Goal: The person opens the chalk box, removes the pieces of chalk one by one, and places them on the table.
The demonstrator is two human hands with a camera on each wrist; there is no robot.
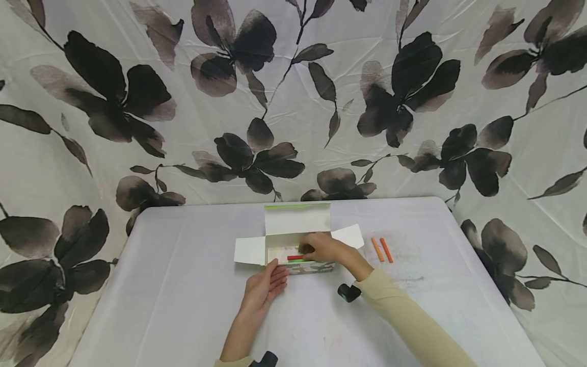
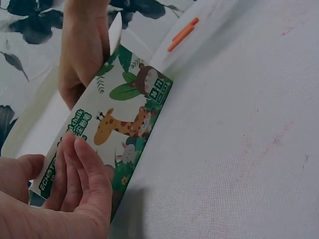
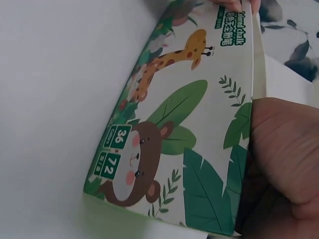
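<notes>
Cardboard box [image 3: 172,107], white and printed with green leaves and animals, sits open-lidded between both grips, its front panel alongside the left grip [image 1: 263,288], whose straight fingers are relaxed. The right grip [image 1: 323,247] dips inside, and whether it grasps anything cannot be told; a red chalk stick [image 1: 295,258] lies just beside it, while two slim orange chalk sticks [image 1: 377,250] rest to its right on the white bench [image 1: 183,285].

Mid-frame in the head view, we cannot tell whether the right hand [image 1: 324,247] grips anything in the box [image 1: 317,268]; the right sleeve [image 1: 412,316] runs off the bottom; lower left in the left wrist view, the left hand [image 2: 72,204] hides some lettering [image 2: 82,122].
</notes>
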